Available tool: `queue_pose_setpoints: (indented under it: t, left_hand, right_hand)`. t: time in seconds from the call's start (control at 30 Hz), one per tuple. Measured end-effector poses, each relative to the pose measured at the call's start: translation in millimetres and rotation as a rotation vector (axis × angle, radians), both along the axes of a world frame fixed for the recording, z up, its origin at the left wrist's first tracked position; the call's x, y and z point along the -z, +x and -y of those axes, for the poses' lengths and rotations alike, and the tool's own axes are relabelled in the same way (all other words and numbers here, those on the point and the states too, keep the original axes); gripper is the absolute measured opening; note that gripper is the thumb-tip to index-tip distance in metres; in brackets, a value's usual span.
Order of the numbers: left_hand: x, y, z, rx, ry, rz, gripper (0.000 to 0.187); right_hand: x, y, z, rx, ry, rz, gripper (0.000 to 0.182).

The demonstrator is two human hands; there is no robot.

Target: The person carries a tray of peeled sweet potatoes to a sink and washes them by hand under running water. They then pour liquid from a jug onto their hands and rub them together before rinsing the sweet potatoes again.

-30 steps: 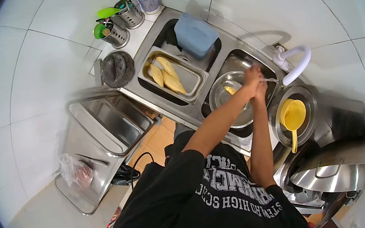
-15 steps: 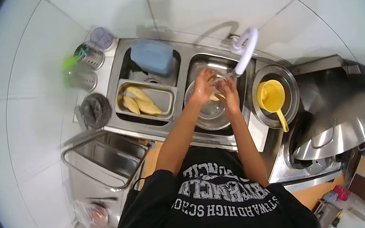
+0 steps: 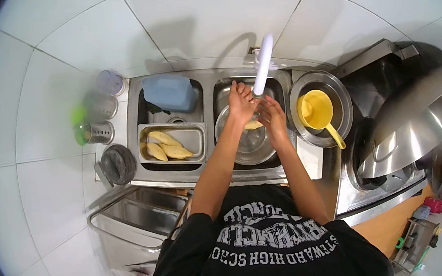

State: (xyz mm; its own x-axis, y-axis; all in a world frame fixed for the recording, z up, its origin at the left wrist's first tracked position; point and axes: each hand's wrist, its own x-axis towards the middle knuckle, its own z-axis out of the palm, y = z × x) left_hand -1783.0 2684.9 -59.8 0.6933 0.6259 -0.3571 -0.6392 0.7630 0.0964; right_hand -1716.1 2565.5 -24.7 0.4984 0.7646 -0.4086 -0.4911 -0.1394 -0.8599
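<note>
Both hands are under the white faucet [image 3: 263,67], over the right sink basin. My left hand [image 3: 241,102] is at the spout's left with its fingers stretched out, holding nothing. Just below and right of the spout, my right hand [image 3: 272,117] has its fingers apart and nothing in it. Beneath them a round metal bowl [image 3: 251,153] stands in the basin. One pale yellow tapered piece [image 3: 253,125] shows in it, partly hidden by my hands. Several similar yellow tapered pieces [image 3: 168,145], apparently peeled, lie in a rectangular metal tray [image 3: 199,141] over the left basin.
A blue plastic container [image 3: 169,93] lies in the left basin. To the right, a yellow dipper [image 3: 316,109] rests in a metal basin [image 3: 339,93], beside a stove with a large wok-like lid [image 3: 417,127]. A dark stone mortar [image 3: 117,165] and utensil holders [image 3: 100,132] stand left.
My view has shifted, so the sink sits lower and further left in the picture. My hands have stayed under the faucet, changing their finger positions slightly.
</note>
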Motion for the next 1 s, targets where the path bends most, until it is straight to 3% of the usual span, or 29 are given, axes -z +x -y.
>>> queue_pose_setpoints:
  t: [0.13,0.2,0.23,0.3,0.33,0.37,0.4,0.43,0.47,0.63,0.7,0.77,0.8,0.83,0.87,0.97,1.0]
  left_hand:
    - [-34.3,-11.3,9.5,-0.037,0.084,-0.130,0.041]
    - [-25.7,-9.9,9.9,-0.035,0.349,-0.313,0.055]
    - [-17.3,-9.1,14.0,-0.025,0.354,-0.315,0.055]
    - [0.2,-6.6,26.9,0.015,0.689,-0.488,0.057]
    - [7.7,-6.4,33.6,0.022,0.500,-0.445,0.059]
    - [15.2,-6.7,41.2,0.034,0.506,-0.443,0.059]
    - [-14.0,-12.1,52.0,0.117,0.570,-0.561,0.058]
    - [-27.8,-17.8,58.6,0.203,0.631,-0.682,0.057]
    - [-17.2,-23.9,41.6,0.331,0.520,-0.634,0.056]
    - [-1.0,-26.0,32.0,0.165,0.374,-0.577,0.062]
    - [-14.4,-29.6,57.3,0.326,0.720,-0.615,0.067]
    - [-48.3,-35.7,47.1,0.339,0.686,-0.599,0.073]
    - [-65.5,-35.1,34.1,0.306,0.478,-0.657,0.075]
    - [-69.2,-41.4,31.1,0.284,0.246,-0.714,0.077]
    - [-22.8,-54.1,26.1,0.181,0.337,-0.440,0.077]
    - [-7.8,-50.1,14.9,0.310,0.456,-0.407,0.063]
    - [-11.3,-59.6,27.3,0.259,0.567,-0.375,0.059]
  right_hand:
    - [5.2,-3.7,-2.4,0.051,0.012,0.053,0.043]
    - [26.7,-24.0,-9.2,-0.018,0.037,0.622,0.052]
    - [14.6,-40.8,-17.5,-0.007,0.038,0.618,0.052]
    - [-24.9,-68.3,-33.7,-0.006,0.144,0.723,0.060]
    - [-15.6,-53.4,-43.3,0.007,0.142,0.722,0.060]
    - [-5.1,-28.3,-60.3,0.073,0.007,0.143,0.062]
    - [4.2,-14.3,-66.9,0.132,-0.124,-0.440,0.063]
    - [2.2,-18.4,-63.2,0.143,-0.129,-0.449,0.063]
    - [-0.4,-23.5,-64.9,0.121,-0.117,-0.333,0.066]
    - [-26.9,-63.9,-62.6,-0.076,-0.104,0.273,0.083]
    - [63.3,3.9,-81.0,0.073,-0.066,-0.379,0.080]
    - [15.7,-27.2,-59.6,-0.080,-0.213,-0.229,0.086]
    - [72.0,-52.0,-64.9,-0.048,-0.037,0.134,0.074]
    - [92.8,-54.2,-53.8,-0.063,-0.061,0.129,0.074]
    - [107.8,-51.2,-45.9,-0.105,-0.064,0.178,0.070]
    - [132.3,-15.2,-49.3,-0.216,-0.022,0.334,0.057]
    - [141.1,-3.7,-49.2,-0.253,-0.004,0.379,0.053]
